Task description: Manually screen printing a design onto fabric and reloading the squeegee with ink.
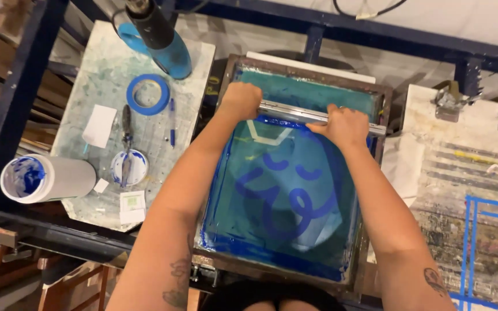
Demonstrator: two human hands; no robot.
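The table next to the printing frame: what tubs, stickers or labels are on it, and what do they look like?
White tub: lying on its side at the table's left edge, round, blue ink inside.
Round lid: right of the tub, white, smeared blue.
White paper slip: above the lid, plain rectangle.
Small card: near edge, white with a green square.

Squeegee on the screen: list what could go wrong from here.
1. Both hands, left hand and right hand, grip the squeegee; uneven pressure might streak the blue ink.
2. The ink tub lies on its side near the side table edge and could roll.
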